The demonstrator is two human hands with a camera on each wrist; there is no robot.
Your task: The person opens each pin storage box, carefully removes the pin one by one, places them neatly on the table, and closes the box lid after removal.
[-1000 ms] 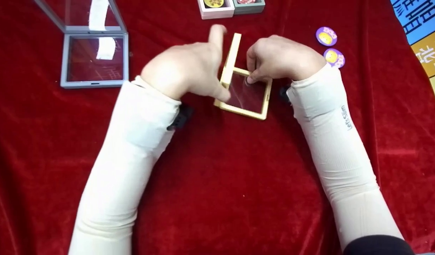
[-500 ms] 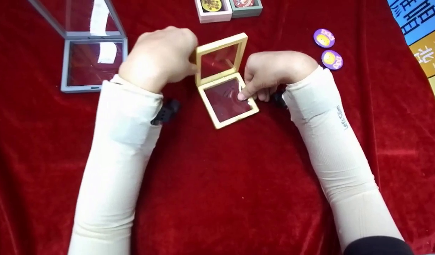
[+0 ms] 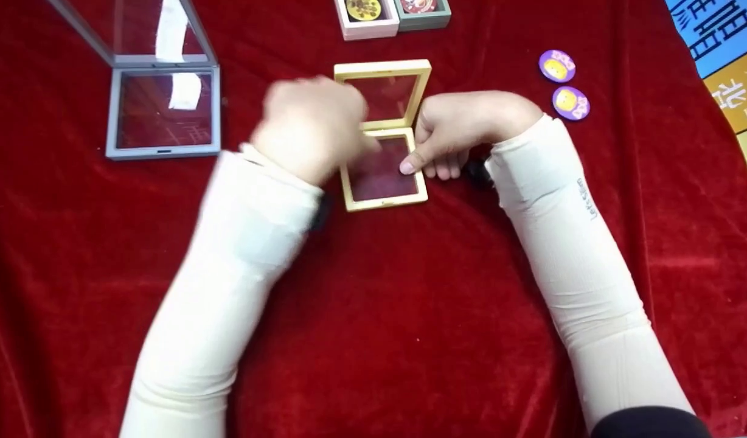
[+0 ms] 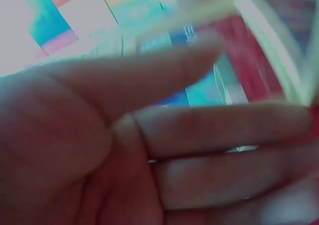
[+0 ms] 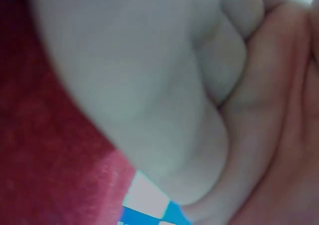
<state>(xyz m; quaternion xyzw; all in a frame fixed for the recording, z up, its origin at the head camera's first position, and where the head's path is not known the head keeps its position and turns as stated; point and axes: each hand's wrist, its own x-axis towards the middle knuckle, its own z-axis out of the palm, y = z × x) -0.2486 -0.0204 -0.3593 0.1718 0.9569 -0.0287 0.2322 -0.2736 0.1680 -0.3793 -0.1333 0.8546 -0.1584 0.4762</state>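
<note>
A pale yellow hinged display frame (image 3: 387, 202) with clear film windows stands on the red cloth, its lid raised at the back. My right hand (image 3: 462, 125) pinches the lower half's right edge, thumb over the film and the other fingers curled at the outer side. In the right wrist view those curled fingers (image 5: 209, 85) fill most of the picture. Blurred, my left hand (image 3: 312, 125) overlaps the frame's left side in the head view. The left wrist view shows the left fingers (image 4: 224, 133) extended with the thumb apart, and the yellow frame's edge beyond the fingertips.
A larger grey hinged frame (image 3: 163, 152) stands propped at the left. Two purple round badges (image 3: 556, 66) lie at the right. At the back are a pink box (image 3: 368, 31) and a green box (image 3: 423, 23). A coloured sheet with characters (image 3: 738, 79) covers the right corner.
The yellow frame has turned until its front edge faces me, and its lid shows face-on. My left hand swung left, then came back right. My right hand has shifted slightly nearer.
</note>
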